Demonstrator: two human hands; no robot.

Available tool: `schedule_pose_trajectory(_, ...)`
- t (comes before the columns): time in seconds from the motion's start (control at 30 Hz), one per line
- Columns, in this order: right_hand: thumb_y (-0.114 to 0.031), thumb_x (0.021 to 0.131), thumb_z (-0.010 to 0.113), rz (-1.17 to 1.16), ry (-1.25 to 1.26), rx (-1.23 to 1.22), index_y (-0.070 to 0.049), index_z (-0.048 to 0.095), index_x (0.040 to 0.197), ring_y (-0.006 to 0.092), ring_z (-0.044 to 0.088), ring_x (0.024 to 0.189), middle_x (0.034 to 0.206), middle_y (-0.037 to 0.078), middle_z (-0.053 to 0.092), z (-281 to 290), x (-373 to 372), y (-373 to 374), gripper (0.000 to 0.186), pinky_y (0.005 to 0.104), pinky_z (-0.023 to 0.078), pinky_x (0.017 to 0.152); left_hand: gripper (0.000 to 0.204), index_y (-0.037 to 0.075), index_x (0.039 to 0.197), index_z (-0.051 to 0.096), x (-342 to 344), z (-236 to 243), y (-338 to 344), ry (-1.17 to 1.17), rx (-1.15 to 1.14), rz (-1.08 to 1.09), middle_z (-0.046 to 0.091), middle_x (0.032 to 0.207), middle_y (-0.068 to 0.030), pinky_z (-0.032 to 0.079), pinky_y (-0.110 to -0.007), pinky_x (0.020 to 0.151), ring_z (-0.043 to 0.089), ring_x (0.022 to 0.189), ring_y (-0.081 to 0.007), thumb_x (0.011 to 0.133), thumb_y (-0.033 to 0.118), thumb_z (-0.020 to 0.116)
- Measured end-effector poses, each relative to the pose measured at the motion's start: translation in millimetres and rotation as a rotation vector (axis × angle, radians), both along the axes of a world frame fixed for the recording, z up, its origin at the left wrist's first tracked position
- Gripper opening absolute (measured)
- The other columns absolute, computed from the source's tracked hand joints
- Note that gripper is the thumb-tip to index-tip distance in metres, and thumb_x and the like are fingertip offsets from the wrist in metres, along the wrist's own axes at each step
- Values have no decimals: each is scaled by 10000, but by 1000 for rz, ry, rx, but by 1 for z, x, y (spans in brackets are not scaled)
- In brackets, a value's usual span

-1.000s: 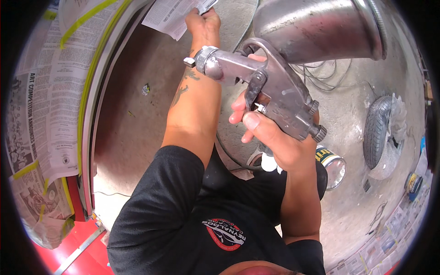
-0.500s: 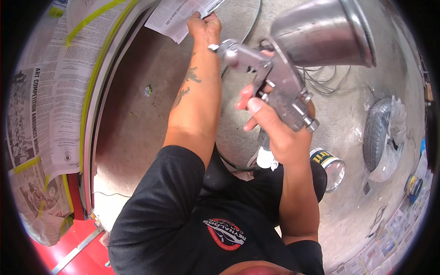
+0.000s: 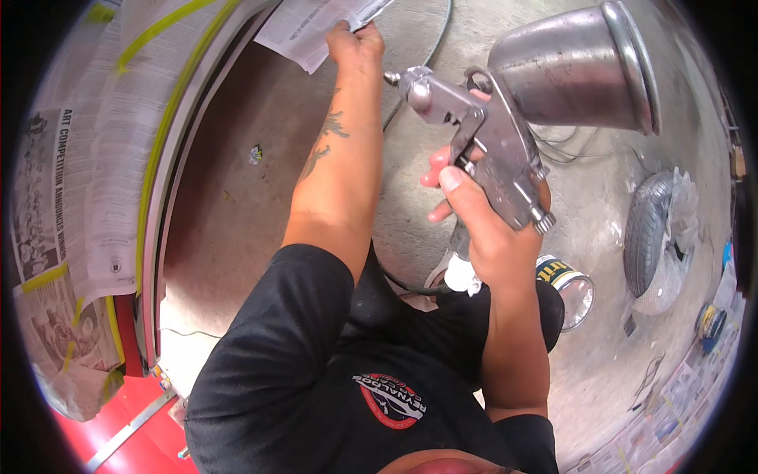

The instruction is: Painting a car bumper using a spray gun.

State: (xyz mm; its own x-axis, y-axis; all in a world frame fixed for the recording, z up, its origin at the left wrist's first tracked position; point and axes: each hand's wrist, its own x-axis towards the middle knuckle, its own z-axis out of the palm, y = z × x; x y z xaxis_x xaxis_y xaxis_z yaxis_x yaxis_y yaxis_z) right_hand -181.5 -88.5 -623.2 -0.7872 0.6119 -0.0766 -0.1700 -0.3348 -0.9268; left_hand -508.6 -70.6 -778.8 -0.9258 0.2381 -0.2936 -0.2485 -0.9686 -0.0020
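Note:
My right hand (image 3: 493, 225) is closed around the grip of a metal spray gun (image 3: 505, 162), its fingers near the trigger. The gun's silver paint cup (image 3: 572, 71) leans to the upper right, and its nozzle points left toward my other forearm. Below that hand hangs a white wrapped piece (image 3: 462, 274), partly hidden. Stretched out to the far side, my left hand (image 3: 355, 43) pinches the edge of a sheet of newspaper (image 3: 296, 35), which runs out of the picture at the top.
Along the left, a car panel is covered with newspaper (image 3: 79, 197) and yellow masking tape (image 3: 158, 158). An open tin (image 3: 568, 292) stands on the concrete floor by my knee. A tyre (image 3: 649, 229) with clear plastic lies at right. A hose (image 3: 440, 35) crosses the floor.
The spray gun has shifted slightly right and down in my right hand, its cup tilting a little. My left hand and the newspaper have moved slightly to the right.

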Motion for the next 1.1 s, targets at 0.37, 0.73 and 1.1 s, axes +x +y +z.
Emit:
schedule_pose_trajectory(0.37, 72, 782, 635, 209, 0, 132, 25, 518, 1290, 117, 636, 867, 1019, 114, 656, 21, 33, -20, 523, 264, 507, 808, 302, -41, 1212, 494, 122, -3, -80, 60, -769, -112, 585, 1148, -142, 527, -364, 792, 611, 984, -249, 912, 3, 493)
schedule_pose_trajectory(0.73, 63, 785, 627, 260, 18, 198, 32, 521, 1284, 121, 647, 846, 988, 112, 658, 28, 44, -40, 512, 268, 513, 800, 221, -96, 938, 658, 173, 86, -298, 527, -1811, 396, 665, 834, -63, 448, -243, 684, 554, 750, -90, 935, 118, 603)
schedule_pose_trajectory(1.1, 60, 746, 645, 318, 9, 267, 15, 550, 1260, 154, 672, 836, 979, 132, 672, 42, 48, -58, 525, 275, 518, 787, 210, -84, 880, 653, 157, 111, -316, 652, -2085, 585, 645, 704, -17, 419, -226, 575, 511, 636, -50, 932, 114, 607)
